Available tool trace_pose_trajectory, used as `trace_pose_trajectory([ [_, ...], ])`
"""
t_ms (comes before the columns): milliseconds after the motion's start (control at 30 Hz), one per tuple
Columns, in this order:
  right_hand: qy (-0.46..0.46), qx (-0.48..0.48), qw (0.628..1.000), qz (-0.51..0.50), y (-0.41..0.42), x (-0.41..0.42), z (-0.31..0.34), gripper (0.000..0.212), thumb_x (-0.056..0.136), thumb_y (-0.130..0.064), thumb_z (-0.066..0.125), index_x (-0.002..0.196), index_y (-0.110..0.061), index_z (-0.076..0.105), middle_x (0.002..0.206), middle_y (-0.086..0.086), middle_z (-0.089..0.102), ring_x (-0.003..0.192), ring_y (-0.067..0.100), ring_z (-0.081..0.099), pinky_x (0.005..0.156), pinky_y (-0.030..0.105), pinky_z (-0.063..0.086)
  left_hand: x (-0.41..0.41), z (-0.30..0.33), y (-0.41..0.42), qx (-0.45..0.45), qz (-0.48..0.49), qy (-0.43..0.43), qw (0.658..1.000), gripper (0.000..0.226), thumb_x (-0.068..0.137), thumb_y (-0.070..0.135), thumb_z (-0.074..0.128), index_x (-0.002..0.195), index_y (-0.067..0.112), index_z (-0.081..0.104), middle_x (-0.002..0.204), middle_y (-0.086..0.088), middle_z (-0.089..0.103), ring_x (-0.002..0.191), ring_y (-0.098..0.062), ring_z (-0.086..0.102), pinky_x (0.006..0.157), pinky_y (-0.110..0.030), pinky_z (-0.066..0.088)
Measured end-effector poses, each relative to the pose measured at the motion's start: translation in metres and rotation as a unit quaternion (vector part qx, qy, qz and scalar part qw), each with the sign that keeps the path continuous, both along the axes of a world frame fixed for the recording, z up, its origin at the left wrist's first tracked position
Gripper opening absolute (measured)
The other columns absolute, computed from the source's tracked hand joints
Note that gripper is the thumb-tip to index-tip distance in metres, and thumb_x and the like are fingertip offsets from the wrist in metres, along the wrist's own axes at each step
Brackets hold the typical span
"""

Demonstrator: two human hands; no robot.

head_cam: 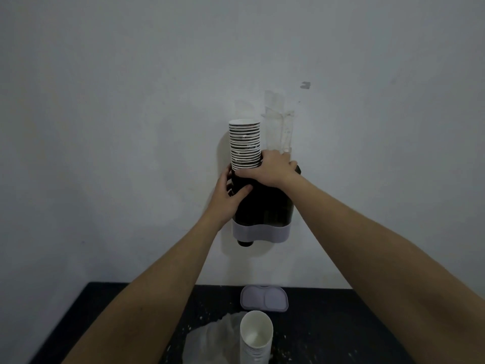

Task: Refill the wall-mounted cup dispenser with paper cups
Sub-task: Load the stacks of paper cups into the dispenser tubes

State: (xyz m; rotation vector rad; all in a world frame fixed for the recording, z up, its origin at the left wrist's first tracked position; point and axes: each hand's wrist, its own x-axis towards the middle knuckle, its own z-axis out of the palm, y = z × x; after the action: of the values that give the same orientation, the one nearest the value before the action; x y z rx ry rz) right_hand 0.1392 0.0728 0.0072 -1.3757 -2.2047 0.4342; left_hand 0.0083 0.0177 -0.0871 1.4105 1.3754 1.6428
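Note:
The dark cup dispenser (265,208) with a pale grey base band hangs on the wall. A stack of paper cups (244,144) sticks up out of its left opening, white rims showing. My right hand (270,168) grips the stack at the dispenser's top edge. My left hand (227,195) holds the dispenser's upper left side, thumb on its front. A dark cup bottom pokes out below the base.
A black table (341,324) stands below against the wall. On it lie the dispenser's grey lid (263,298), a second stack of white paper cups (256,337) and crumpled clear plastic wrap (212,337). Clear tape (275,122) clings to the wall above the dispenser.

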Motion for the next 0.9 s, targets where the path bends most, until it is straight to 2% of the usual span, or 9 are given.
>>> trace_pose_trajectory([
  [133, -0.016, -0.03, 0.999, -0.023, 0.003, 0.002, 0.002, 0.083, 0.058, -0.086, 0.063, 0.116, -0.028, 0.069, 0.125, 0.009, 0.061, 0.13, 0.039, 0.044, 0.104, 0.051, 0.03, -0.001, 0.0, 0.001, -0.001, -0.002, -0.007, 1.0, 0.069, 0.093, 0.02, 0.07, 0.147, 0.039, 0.033, 0.129, 0.03, 0.048, 0.112, 0.013, 0.053, 0.085, -0.013, 0.049],
  [300, -0.01, -0.032, 0.999, -0.005, 0.004, 0.008, 0.003, 0.074, 0.057, -0.082, 0.07, 0.112, -0.034, 0.069, 0.122, 0.004, 0.065, 0.125, 0.036, 0.048, 0.099, 0.048, 0.035, -0.001, -0.003, 0.002, 0.0, -0.006, -0.012, 1.0, 0.07, 0.092, 0.02, 0.07, 0.148, 0.037, 0.032, 0.131, 0.029, 0.048, 0.117, 0.007, 0.053, 0.087, -0.014, 0.049],
  [367, -0.023, -0.046, 0.999, -0.006, 0.004, 0.01, 0.005, 0.082, 0.054, -0.085, 0.068, 0.116, -0.031, 0.07, 0.125, 0.007, 0.063, 0.127, 0.037, 0.046, 0.103, 0.048, 0.037, -0.002, -0.003, 0.002, -0.001, -0.007, -0.011, 1.0, 0.071, 0.092, 0.021, 0.07, 0.148, 0.038, 0.031, 0.13, 0.03, 0.047, 0.117, 0.007, 0.052, 0.084, -0.012, 0.049],
  [433, -0.025, -0.083, 0.996, -0.007, 0.002, 0.01, 0.008, 0.1, 0.047, -0.091, 0.063, 0.123, -0.026, 0.068, 0.13, 0.009, 0.059, 0.13, 0.037, 0.043, 0.108, 0.049, 0.038, -0.003, -0.003, 0.002, -0.001, -0.007, -0.005, 1.0, 0.069, 0.091, 0.023, 0.071, 0.146, 0.04, 0.032, 0.131, 0.029, 0.047, 0.117, 0.009, 0.051, 0.083, -0.01, 0.049],
  [500, 0.008, -0.108, 0.994, 0.004, 0.002, 0.009, 0.012, 0.104, 0.052, -0.092, 0.06, 0.126, -0.02, 0.067, 0.13, 0.008, 0.06, 0.126, 0.033, 0.049, 0.108, 0.048, 0.042, -0.004, -0.004, 0.003, -0.002, -0.008, -0.003, 1.0, 0.072, 0.091, 0.026, 0.071, 0.15, 0.033, 0.031, 0.138, 0.02, 0.048, 0.122, 0.004, 0.051, 0.089, -0.016, 0.049],
  [567, 0.065, -0.113, 0.991, 0.02, 0.006, 0.007, 0.015, 0.087, 0.07, -0.084, 0.058, 0.118, -0.012, 0.069, 0.12, 0.007, 0.067, 0.115, 0.029, 0.06, 0.103, 0.046, 0.048, -0.005, -0.005, 0.004, -0.004, -0.007, -0.008, 1.0, 0.078, 0.09, 0.027, 0.073, 0.154, 0.03, 0.028, 0.142, 0.014, 0.047, 0.125, -0.002, 0.05, 0.095, -0.021, 0.047],
  [667, 0.097, -0.085, 0.992, 0.015, 0.015, 0.004, 0.017, 0.049, 0.093, -0.052, 0.058, 0.097, -0.006, 0.074, 0.097, 0.01, 0.071, 0.099, 0.029, 0.067, 0.088, 0.037, 0.053, -0.004, -0.006, 0.006, -0.004, -0.003, -0.014, 1.0, 0.079, 0.089, 0.026, 0.075, 0.153, 0.029, 0.029, 0.142, 0.013, 0.047, 0.126, -0.006, 0.051, 0.094, -0.02, 0.045],
  [767, 0.056, -0.041, 0.998, -0.009, 0.022, -0.002, 0.019, 0.027, 0.093, -0.025, 0.065, 0.106, -0.006, 0.078, 0.111, 0.014, 0.074, 0.108, 0.03, 0.068, 0.093, 0.035, 0.054, -0.005, -0.007, 0.006, -0.008, -0.004, -0.017, 1.0, 0.08, 0.088, 0.027, 0.075, 0.154, 0.03, 0.029, 0.141, 0.014, 0.046, 0.126, -0.006, 0.05, 0.092, -0.018, 0.044],
  [900, -0.008, -0.002, 1.0, -0.013, 0.029, -0.009, 0.026, 0.021, 0.089, -0.013, 0.069, 0.106, -0.011, 0.08, 0.112, 0.013, 0.075, 0.107, 0.026, 0.069, 0.085, 0.029, 0.054, -0.006, -0.006, 0.007, -0.012, -0.002, -0.012, 1.0, 0.081, 0.089, 0.027, 0.074, 0.155, 0.028, 0.027, 0.136, 0.022, 0.047, 0.12, 0.004, 0.049, 0.084, -0.009, 0.047],
])
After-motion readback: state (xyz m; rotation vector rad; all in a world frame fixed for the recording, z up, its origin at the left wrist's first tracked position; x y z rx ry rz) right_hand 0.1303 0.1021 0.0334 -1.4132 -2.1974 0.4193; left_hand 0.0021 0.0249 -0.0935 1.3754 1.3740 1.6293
